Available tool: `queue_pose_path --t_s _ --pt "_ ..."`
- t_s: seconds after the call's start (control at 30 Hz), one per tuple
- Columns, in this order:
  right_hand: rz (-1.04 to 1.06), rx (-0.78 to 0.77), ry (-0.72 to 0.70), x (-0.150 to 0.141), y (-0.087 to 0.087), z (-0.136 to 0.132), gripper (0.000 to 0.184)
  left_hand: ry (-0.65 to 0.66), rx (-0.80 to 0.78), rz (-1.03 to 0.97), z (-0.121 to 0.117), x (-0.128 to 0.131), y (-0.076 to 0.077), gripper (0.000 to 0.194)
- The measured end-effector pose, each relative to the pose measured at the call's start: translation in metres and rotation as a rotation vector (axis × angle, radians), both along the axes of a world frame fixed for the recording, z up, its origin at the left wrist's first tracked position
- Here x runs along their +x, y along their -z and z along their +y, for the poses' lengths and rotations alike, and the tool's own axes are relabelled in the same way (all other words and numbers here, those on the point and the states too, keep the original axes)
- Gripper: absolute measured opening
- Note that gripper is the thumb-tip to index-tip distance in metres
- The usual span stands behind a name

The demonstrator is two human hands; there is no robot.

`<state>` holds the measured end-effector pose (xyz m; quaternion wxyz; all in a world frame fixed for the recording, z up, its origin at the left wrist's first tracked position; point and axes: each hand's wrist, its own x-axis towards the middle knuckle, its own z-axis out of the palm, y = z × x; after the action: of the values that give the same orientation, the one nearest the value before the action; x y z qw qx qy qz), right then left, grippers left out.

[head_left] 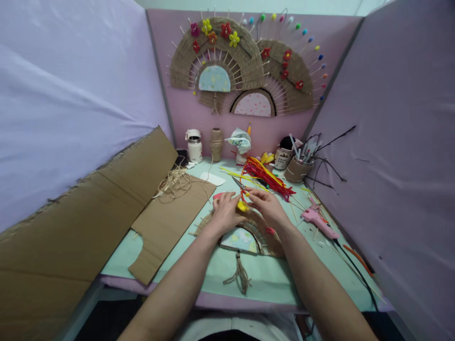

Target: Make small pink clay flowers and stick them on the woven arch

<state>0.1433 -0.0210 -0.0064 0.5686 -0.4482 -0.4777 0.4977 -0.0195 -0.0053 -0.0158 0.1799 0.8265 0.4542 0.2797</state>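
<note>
My right hand (266, 204) is closed on a small pair of scissors (239, 183), their blades pointing up and left. My left hand (226, 211) is bent beside it, fingertips pinched near an orange pipe cleaner (241, 179) that runs up between the hands. Just below the fingertips is a yellow fuzzy piece (242, 206), flower-like, partly covered. Under both hands lies a half-round fan woven of twine (273, 242), with a blue patterned centre (239, 239), a pinkish-red piece (270, 230) and a twine tassel (240, 277). A red item shows behind my left fingers.
Red and yellow pipe cleaners (268, 177) lie behind my hands. To the right are a pink glue gun (320, 221) with its cord and a pot of twigs (298, 169). Cardboard (174, 213) with loose twine (176, 182) lies left. Two decorated fans (216, 52) hang behind.
</note>
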Motion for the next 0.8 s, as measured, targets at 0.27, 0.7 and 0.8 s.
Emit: queue_pose_path --t_s 0.27,0.7,0.8 --pt "-0.490 0.379 0.134 -0.008 -0.005 -0.006 0.012 0.063 -0.526 -0.842 0.006 0.010 0.000 0.047" --pt "-0.407 0.325 0.116 -0.009 -0.005 -0.007 0.022 0.081 -0.882 -1.263 0.002 0.006 -0.014 0.040" --pt "-0.468 0.346 0.144 -0.008 -0.004 -0.007 0.020 0.087 -0.902 -1.310 0.002 0.005 -0.015 0.041"
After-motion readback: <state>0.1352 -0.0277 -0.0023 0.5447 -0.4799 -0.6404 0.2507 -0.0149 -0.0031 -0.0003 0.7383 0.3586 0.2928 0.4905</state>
